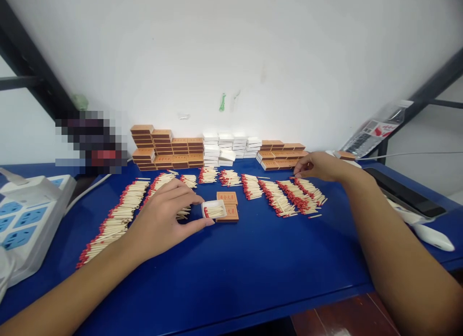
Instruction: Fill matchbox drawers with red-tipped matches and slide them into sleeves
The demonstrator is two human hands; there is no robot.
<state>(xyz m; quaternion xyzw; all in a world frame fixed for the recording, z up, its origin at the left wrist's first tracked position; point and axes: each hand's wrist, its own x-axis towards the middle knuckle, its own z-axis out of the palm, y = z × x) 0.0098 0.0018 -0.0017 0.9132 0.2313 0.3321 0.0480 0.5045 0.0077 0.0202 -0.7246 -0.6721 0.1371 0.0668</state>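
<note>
My left hand [164,213] pinches a white matchbox tray [223,209] between thumb and fingers. Several red-tipped matches [214,211] lie inside it. Two orange matchbox sleeves [227,214] are on the table beside the tray, partly behind it. Over on the right, my right hand [318,166] is at the far end of a row of matches [311,190]. Its thumb and fingers are drawn together near the match heads; whatever is between them is too small to make out. More matches [125,203] are laid in long rows under and left of my left hand.
Stacked orange matchboxes [162,150] and white trays [226,142] line the wall. A power strip [39,230] sits at the left edge of the blue table [231,273]. To the right are a phone [405,191], a white device [434,237] and a plastic bottle [378,128].
</note>
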